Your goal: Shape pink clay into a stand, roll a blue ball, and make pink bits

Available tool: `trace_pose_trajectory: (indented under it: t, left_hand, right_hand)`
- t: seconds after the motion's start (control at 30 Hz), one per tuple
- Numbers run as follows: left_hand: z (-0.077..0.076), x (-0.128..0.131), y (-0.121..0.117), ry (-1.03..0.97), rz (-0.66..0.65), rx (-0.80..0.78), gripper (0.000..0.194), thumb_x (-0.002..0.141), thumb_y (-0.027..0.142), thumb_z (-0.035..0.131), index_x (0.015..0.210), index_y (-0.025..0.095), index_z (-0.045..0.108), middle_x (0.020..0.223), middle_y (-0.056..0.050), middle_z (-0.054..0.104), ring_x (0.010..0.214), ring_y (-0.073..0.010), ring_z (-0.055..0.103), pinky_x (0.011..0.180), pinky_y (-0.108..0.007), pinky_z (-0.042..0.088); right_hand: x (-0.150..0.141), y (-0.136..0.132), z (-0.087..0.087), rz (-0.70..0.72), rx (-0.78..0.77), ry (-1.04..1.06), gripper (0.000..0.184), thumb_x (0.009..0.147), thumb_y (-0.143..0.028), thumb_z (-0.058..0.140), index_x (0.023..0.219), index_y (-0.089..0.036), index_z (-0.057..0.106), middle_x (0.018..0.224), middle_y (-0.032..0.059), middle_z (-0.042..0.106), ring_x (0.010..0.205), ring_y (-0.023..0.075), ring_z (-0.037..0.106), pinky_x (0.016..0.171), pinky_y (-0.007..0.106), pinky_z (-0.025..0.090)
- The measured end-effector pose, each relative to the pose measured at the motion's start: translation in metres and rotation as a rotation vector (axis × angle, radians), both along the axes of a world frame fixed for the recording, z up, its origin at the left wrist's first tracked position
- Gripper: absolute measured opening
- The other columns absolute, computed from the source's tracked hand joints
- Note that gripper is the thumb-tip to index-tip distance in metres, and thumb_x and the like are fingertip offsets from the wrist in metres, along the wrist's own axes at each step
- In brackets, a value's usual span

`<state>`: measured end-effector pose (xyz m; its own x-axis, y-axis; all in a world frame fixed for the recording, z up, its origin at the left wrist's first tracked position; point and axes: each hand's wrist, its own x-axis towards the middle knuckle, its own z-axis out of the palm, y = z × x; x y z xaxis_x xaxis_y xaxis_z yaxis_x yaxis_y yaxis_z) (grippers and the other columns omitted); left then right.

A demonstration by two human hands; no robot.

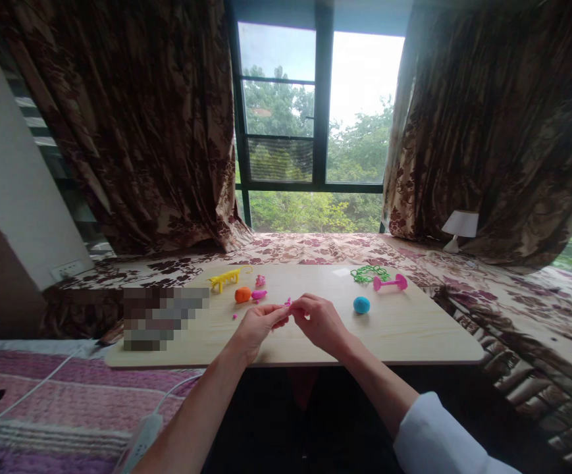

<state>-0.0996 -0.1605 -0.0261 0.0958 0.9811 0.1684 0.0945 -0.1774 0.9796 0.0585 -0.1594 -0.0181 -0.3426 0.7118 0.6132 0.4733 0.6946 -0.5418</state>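
Above the middle of the pale wooden table (404, 336), my left hand (260, 327) and my right hand (319, 321) meet at the fingertips. Both pinch a small pink piece of modelling clay (288, 303), mostly hidden by the fingers. Left of my hands lie an orange clay lump (242, 294), a pink oval clay piece (259, 295) and a small pink figure (260, 280). A tiny pink bit (235, 317) sits nearer to me. On the right rests a blue clay ball (361, 305).
A yellow four-legged animal figure (225, 280) stands at the back left. At the back right are a green braided loop (368, 274) and a pink dumbbell shape (390, 283). A white lamp (461, 225) stands on the window ledge. A power strip (142, 438) lies at lower left.
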Motion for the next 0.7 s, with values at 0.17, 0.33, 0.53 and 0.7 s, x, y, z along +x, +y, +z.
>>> trace_pose_trajectory:
  t: [0.17,0.33,0.53,0.7]
  left_hand:
    - [0.0,0.009,-0.003,0.047,0.002,0.047,0.031,0.069,0.042,0.058,0.074,0.013,0.067,0.068,-0.005,0.065,0.063,-0.0119,0.056,0.067,-0.027,0.044]
    - [-0.004,0.008,-0.014,0.236,-0.006,0.14,0.032,0.078,0.041,0.046,0.083,0.014,0.063,0.076,-0.005,0.065,0.072,-0.0148,0.058,0.071,-0.029,0.045]
    - [-0.017,0.011,-0.029,0.649,0.077,0.33,0.018,0.076,0.028,0.05,0.065,0.018,0.062,0.076,-0.006,0.06,0.086,-0.023,0.051,0.085,-0.04,0.034]
    - [-0.018,0.022,-0.045,0.895,0.047,0.453,0.024,0.078,0.016,0.042,0.062,0.019,0.059,0.078,-0.008,0.056,0.088,-0.0237,0.046,0.09,-0.043,0.028]
  right_hand:
    - [-0.008,0.005,-0.013,-0.028,-0.123,0.134,0.018,0.079,-0.023,0.047,0.079,-0.015,0.063,0.07,0.0029,0.063,0.063,0.0123,0.056,0.059,0.023,0.043]
    - [0.012,0.011,-0.025,0.028,-0.261,0.17,0.032,0.085,-0.032,0.037,0.088,-0.011,0.06,0.073,0.0063,0.067,0.064,0.0127,0.062,0.054,0.023,0.047]
    - [0.077,-0.005,-0.036,-0.069,-0.242,0.01,0.015,0.075,-0.021,0.05,0.08,-0.016,0.063,0.074,0.0039,0.065,0.068,0.0144,0.059,0.064,0.026,0.045]
    - [0.103,-0.023,-0.04,-0.143,-0.16,-0.174,0.017,0.077,-0.018,0.049,0.067,-0.018,0.063,0.077,0.0046,0.059,0.078,0.0169,0.052,0.075,0.029,0.038]
